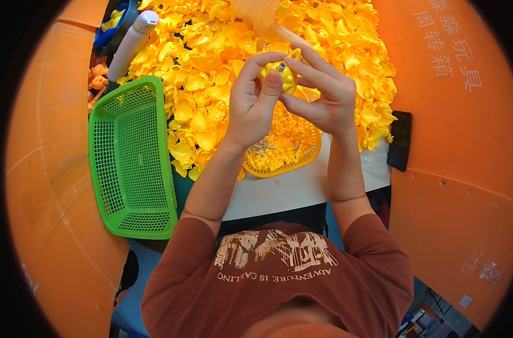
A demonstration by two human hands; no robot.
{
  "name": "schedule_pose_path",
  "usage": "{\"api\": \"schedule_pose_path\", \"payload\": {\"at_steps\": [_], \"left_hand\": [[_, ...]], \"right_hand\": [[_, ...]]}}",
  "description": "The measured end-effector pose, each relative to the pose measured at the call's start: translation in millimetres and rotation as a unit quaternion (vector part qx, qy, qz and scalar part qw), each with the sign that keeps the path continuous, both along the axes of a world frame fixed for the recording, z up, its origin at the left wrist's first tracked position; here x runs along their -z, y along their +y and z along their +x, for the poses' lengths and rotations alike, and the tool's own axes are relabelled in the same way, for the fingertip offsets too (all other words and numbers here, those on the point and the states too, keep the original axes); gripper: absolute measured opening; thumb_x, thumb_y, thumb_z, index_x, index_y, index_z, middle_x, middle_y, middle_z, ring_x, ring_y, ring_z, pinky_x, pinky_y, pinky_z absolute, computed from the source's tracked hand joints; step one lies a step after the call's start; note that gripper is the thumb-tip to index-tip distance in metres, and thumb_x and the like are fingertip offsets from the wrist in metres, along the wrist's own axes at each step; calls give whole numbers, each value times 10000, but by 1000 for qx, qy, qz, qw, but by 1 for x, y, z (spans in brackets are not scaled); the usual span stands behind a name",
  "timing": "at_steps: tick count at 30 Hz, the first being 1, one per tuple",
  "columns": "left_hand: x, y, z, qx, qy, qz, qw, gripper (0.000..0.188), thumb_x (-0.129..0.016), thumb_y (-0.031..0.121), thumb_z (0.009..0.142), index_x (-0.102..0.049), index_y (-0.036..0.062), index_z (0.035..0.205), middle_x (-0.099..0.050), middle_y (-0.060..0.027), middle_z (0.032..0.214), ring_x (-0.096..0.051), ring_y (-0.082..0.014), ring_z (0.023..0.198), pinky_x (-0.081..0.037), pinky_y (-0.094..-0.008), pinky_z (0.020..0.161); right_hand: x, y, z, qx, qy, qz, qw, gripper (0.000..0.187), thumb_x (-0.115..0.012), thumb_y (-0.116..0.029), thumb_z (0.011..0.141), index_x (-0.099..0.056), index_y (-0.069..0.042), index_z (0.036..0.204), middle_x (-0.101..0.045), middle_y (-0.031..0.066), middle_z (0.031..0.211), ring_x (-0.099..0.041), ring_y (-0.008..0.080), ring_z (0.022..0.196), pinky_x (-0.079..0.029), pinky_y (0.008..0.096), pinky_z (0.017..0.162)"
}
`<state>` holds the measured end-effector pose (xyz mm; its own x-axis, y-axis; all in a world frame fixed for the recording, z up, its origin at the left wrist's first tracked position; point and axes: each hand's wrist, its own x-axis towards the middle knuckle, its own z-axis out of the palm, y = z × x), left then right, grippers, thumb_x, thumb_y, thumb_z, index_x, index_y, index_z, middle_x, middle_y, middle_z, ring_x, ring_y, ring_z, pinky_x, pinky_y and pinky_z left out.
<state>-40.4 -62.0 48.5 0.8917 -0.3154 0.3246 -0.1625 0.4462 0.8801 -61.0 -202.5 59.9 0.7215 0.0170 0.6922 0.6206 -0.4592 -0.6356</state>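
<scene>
Above the table my left hand [251, 104] and my right hand [331, 96] together hold a small rounded yellow plastic toy piece [290, 84]. A short silver metal pin [283, 66] stands out at its top. My left thumb lies against the near left side of the piece. The right fingers curl round its right side. Below the hands sits a shallow yellow basket [287, 169] full of small yellow-orange plastic bits [287, 147]. Several loose metal pins [261, 148] lie on those bits, at the basket's left.
A wide heap of yellow plastic shells [203, 121] covers the far table. At left stand a green mesh basket [134, 149], a pale bottle [131, 49] and orange figures [97, 79]. A dark phone [401, 141] lies at right. Orange panels [448, 141] flank both sides.
</scene>
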Motion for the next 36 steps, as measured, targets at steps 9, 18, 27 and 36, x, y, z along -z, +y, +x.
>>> {"api": "schedule_pose_path", "payload": {"at_steps": [9, 18, 27, 36], "left_hand": [[9, 19, 21, -101, -69, 116, 986, 307, -492, 261, 931, -496, 37, 1139, -560, -29, 911, -513, -69, 730, -441, -205, 637], [16, 44, 40, 149, 290, -237, 915, 533, -278, 507, 934, -427, 92, 1233, -529, -175, 1160, -564, -233, 898, -484, -365, 805], [25, 63, 61, 206, 244, -284, 904, 520, -287, 442, 954, -398, 47, 1273, -461, -221, 1235, -524, -283, 976, -470, -388, 832], [21, 65, 56, 214, 241, -307, 895, 519, -296, 434, 955, -413, 25, 1251, -483, -212, 1209, -525, -274, 959, -468, -379, 816]], "right_hand": [[-9, -8, -10, 71, 68, -82, 992, 490, -775, -41, 580, -632, 4, 1047, -579, 220, 1109, -628, 194, 921, -553, 266, 704], [-13, -20, -7, -318, 242, 643, 653, 406, -474, -157, 826, -501, 25, 1188, -348, 311, 1319, -455, 388, 1164, -489, 425, 860], [8, -9, -8, -5, 226, -34, 974, 163, -634, -175, 800, -660, -17, 775, -603, 117, 1100, -604, 219, 886, -480, 293, 759], [34, 31, -24, 60, 265, -514, 814, 119, -685, -159, 665, -690, -139, 782, -524, 64, 963, -526, 233, 936, -487, 344, 730]]}}
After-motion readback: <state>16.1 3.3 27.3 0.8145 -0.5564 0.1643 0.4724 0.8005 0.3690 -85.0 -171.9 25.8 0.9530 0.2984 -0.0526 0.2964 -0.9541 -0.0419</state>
